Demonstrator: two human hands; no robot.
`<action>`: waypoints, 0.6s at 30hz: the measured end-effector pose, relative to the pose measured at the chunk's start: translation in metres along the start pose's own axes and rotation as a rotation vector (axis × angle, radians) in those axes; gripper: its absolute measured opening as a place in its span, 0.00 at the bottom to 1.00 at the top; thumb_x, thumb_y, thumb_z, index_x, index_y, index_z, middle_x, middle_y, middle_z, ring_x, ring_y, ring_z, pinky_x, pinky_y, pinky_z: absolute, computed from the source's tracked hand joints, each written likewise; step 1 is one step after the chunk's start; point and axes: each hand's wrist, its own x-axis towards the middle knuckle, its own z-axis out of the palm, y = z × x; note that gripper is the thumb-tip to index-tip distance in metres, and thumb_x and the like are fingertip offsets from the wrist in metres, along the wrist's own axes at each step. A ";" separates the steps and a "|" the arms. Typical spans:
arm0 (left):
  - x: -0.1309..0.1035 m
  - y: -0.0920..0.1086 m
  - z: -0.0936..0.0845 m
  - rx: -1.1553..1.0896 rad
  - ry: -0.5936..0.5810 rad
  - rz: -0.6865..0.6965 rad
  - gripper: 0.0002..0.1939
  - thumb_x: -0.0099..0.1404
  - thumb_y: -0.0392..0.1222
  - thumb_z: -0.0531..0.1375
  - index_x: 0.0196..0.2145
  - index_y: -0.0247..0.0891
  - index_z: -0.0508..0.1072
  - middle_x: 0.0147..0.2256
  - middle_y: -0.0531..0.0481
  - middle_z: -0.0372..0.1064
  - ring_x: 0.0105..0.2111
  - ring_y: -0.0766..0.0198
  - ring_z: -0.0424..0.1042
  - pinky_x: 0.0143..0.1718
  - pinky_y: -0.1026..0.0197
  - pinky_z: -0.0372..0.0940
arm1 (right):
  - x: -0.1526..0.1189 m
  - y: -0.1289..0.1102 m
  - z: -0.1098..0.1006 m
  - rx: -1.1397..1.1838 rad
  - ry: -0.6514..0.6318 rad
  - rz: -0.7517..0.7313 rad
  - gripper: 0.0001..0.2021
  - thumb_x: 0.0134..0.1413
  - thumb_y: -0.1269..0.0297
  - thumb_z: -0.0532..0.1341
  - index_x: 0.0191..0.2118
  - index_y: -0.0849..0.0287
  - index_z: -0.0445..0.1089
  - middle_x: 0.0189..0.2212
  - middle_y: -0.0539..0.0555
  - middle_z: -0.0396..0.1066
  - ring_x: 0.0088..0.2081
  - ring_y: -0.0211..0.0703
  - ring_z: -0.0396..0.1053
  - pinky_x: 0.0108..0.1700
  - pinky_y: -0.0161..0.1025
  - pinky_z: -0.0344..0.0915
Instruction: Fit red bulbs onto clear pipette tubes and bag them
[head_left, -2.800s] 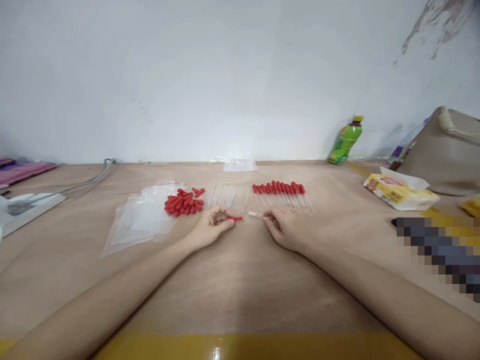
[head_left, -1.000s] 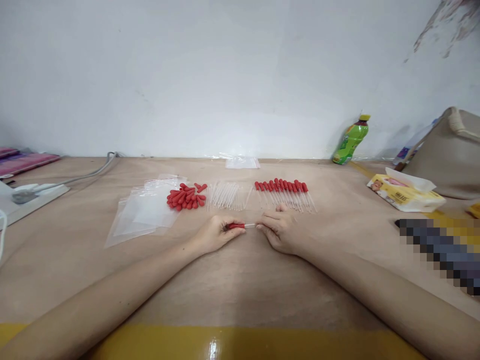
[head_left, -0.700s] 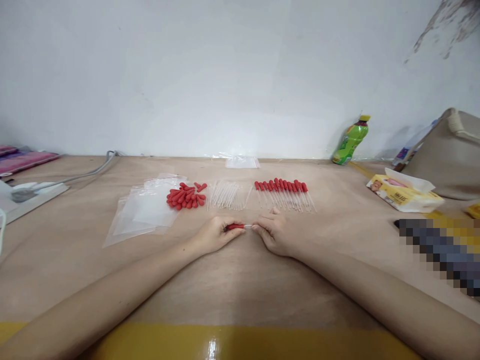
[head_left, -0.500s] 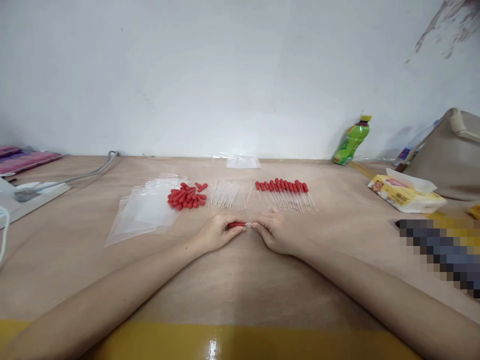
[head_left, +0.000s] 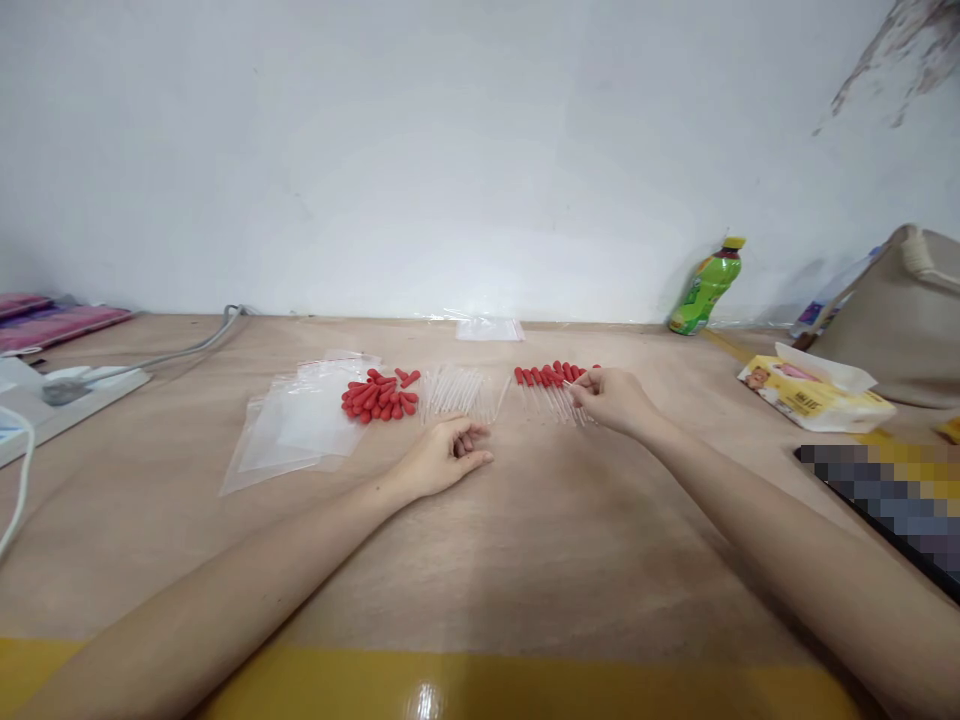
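Note:
My left hand point(head_left: 450, 455) rests on the table, fingers loosely curled and thumb apart, with nothing in it. Just beyond it lie a heap of red rubber bulbs point(head_left: 377, 397) and a bunch of thin clear tubes point(head_left: 456, 390). My right hand point(head_left: 613, 398) is over a row of droppers point(head_left: 541, 376), each a red bulb on a clear tube. Its thumb and fingers pinch a dropper by the pale tube point(head_left: 570, 385); that dropper's bulb cannot be told apart from those in the row. The hand hides the row's right end.
Clear zip bags point(head_left: 311, 415) are spread left of the bulbs, and another bag point(head_left: 490, 329) lies by the wall. At right stand a green bottle point(head_left: 706, 290), a tissue pack point(head_left: 814, 390) and a beige bag point(head_left: 896, 320). A power strip point(head_left: 112, 385) with cables is at left.
The red bulb and clear tube have left my left hand, whose fingers have loosened. My right hand has moved right and away from me with the dropper, onto the row.

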 end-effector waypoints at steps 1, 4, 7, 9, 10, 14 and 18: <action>0.000 0.001 -0.001 0.011 -0.001 0.001 0.15 0.55 0.45 0.60 0.38 0.33 0.72 0.29 0.50 0.64 0.26 0.68 0.64 0.27 0.64 0.62 | 0.007 0.000 0.001 -0.030 0.004 0.049 0.11 0.49 0.63 0.53 0.23 0.60 0.70 0.21 0.53 0.70 0.25 0.40 0.66 0.28 0.34 0.57; 0.000 0.003 -0.002 0.021 -0.003 0.010 0.15 0.55 0.46 0.60 0.37 0.33 0.72 0.28 0.50 0.63 0.25 0.68 0.63 0.28 0.64 0.62 | 0.021 -0.005 0.013 -0.120 0.071 0.167 0.14 0.50 0.59 0.52 0.24 0.60 0.70 0.24 0.56 0.71 0.29 0.44 0.68 0.29 0.36 0.57; 0.000 0.002 -0.001 0.015 -0.011 0.018 0.14 0.56 0.45 0.59 0.37 0.34 0.72 0.29 0.50 0.63 0.25 0.68 0.63 0.27 0.64 0.62 | 0.029 -0.011 0.029 -0.206 0.116 0.243 0.14 0.49 0.58 0.52 0.28 0.59 0.72 0.29 0.58 0.72 0.34 0.49 0.69 0.31 0.39 0.59; 0.000 0.002 -0.001 0.014 -0.011 0.023 0.14 0.56 0.45 0.59 0.37 0.33 0.72 0.29 0.49 0.64 0.25 0.68 0.63 0.27 0.64 0.62 | 0.032 -0.012 0.037 -0.248 0.113 0.258 0.14 0.49 0.58 0.51 0.31 0.58 0.72 0.30 0.59 0.72 0.36 0.50 0.69 0.33 0.41 0.60; 0.000 0.002 -0.001 0.015 -0.011 0.025 0.13 0.56 0.45 0.59 0.36 0.33 0.72 0.29 0.49 0.64 0.25 0.68 0.63 0.28 0.64 0.62 | 0.033 -0.011 0.040 -0.262 0.112 0.259 0.15 0.49 0.57 0.52 0.31 0.58 0.72 0.30 0.59 0.72 0.36 0.51 0.69 0.33 0.41 0.60; 0.000 0.002 -0.001 0.025 -0.015 0.028 0.13 0.56 0.44 0.59 0.36 0.34 0.72 0.29 0.49 0.64 0.25 0.68 0.63 0.28 0.64 0.62 | 0.035 -0.007 0.044 -0.293 0.116 0.234 0.16 0.49 0.54 0.52 0.32 0.57 0.72 0.30 0.58 0.72 0.36 0.51 0.69 0.35 0.43 0.60; 0.000 0.003 -0.001 0.031 -0.017 0.031 0.12 0.56 0.43 0.59 0.36 0.34 0.72 0.30 0.49 0.64 0.26 0.68 0.63 0.28 0.63 0.62 | 0.031 -0.008 0.042 -0.312 0.091 0.217 0.18 0.48 0.51 0.52 0.30 0.58 0.72 0.30 0.58 0.71 0.35 0.51 0.68 0.37 0.45 0.59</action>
